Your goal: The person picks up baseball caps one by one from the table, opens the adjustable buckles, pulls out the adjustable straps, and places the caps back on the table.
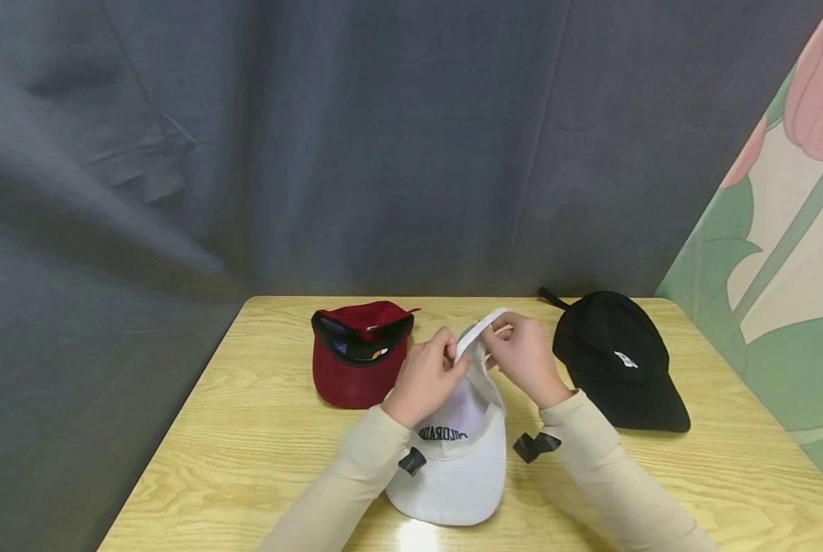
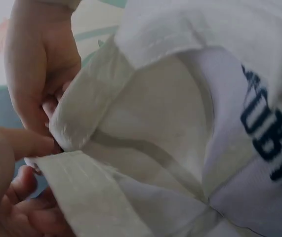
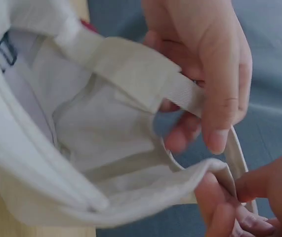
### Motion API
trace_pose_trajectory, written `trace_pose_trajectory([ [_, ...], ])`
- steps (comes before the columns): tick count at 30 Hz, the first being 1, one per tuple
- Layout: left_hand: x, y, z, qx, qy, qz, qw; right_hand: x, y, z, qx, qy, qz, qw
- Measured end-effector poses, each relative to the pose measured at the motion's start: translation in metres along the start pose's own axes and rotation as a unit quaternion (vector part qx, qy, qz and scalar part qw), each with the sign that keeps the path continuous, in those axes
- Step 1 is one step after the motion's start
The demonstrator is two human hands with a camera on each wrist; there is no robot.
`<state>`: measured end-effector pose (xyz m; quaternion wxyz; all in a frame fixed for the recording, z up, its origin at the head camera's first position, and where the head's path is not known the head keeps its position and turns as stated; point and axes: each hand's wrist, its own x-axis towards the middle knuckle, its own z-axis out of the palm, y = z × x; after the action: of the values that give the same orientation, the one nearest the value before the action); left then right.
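Observation:
A white baseball cap (image 1: 446, 491) with dark lettering inside lies with its brim toward me and its inside facing up. My left hand (image 1: 428, 379) pinches the lower left end of its white back strap (image 1: 480, 335). At the strap's far right end, the fingers of my right hand (image 1: 522, 354) grip it. In the right wrist view, a ribbed strap piece (image 3: 182, 92) runs from the sweatband into my left hand (image 3: 215, 69), while my right hand (image 3: 266, 195) pinches the cap's back edge beside the opening. The left wrist view shows both hands close together at that opening.
To the left, a dark red cap (image 1: 349, 383) sits with its inside showing. A black cap (image 1: 611, 353) with a small white emblem lies at the right, its strap (image 1: 552, 297) sticking out. The wooden table (image 1: 246, 429) ends at a dark grey curtain (image 1: 398, 153).

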<state>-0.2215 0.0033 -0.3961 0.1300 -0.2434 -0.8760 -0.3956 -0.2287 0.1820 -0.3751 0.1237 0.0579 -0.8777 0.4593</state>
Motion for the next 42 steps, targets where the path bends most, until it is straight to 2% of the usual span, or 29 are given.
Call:
trace_pose_trajectory([
  [3, -0.002, 0.007, 0.001, 0.018, 0.01, 0.032, 0.9993, 0.001, -0.001, -0.003, 0.06, -0.021, 0.053, 0.9966],
  [5, -0.002, 0.012, 0.001, 0.032, 0.014, 0.041, 0.9985, 0.002, -0.002, -0.005, 0.086, -0.024, 0.078, 0.993],
  [8, -0.003, 0.017, 0.001, 0.065, 0.011, 0.037, 0.9971, 0.004, -0.003, -0.007, 0.129, -0.028, 0.1, 0.9862],
  [12, -0.003, 0.02, 0.004, 0.111, -0.002, 0.019, 0.9936, 0.003, -0.006, -0.007, 0.173, -0.034, 0.105, 0.9787],
  [15, -0.003, 0.02, 0.005, 0.11, -0.015, 0.008, 0.9938, 0.002, -0.008, -0.005, 0.178, -0.038, 0.095, 0.9786],
  [18, -0.002, 0.018, 0.004, 0.088, -0.022, -0.002, 0.9959, 0.001, -0.007, -0.004, 0.178, -0.048, 0.076, 0.9799],
  [21, 0.0, 0.015, 0.001, 0.054, -0.021, -0.02, 0.9981, 0.0, -0.004, -0.003, 0.156, -0.056, 0.052, 0.9847],
  [25, 0.002, 0.011, -0.004, 0.001, -0.008, -0.037, 0.9993, -0.001, 0.004, -0.001, 0.048, -0.054, 0.012, 0.9973],
  [27, 0.004, 0.009, -0.006, -0.025, 0.002, -0.034, 0.9991, 0.0, 0.011, 0.0, -0.009, -0.064, 0.01, 0.9979],
  [29, 0.005, 0.008, -0.007, -0.053, 0.013, -0.025, 0.9982, 0.001, 0.018, 0.002, -0.038, -0.089, 0.022, 0.9951],
  [31, 0.006, 0.008, -0.008, -0.08, 0.024, -0.015, 0.9964, 0.004, 0.024, 0.003, -0.025, -0.127, 0.058, 0.99],
  [35, 0.007, 0.01, -0.01, -0.127, 0.036, 0.002, 0.9912, 0.008, 0.035, 0.006, 0.051, -0.171, 0.107, 0.978],
  [42, 0.009, 0.012, -0.012, -0.168, 0.039, 0.039, 0.9842, 0.014, 0.045, 0.004, 0.157, -0.216, 0.12, 0.9563],
])
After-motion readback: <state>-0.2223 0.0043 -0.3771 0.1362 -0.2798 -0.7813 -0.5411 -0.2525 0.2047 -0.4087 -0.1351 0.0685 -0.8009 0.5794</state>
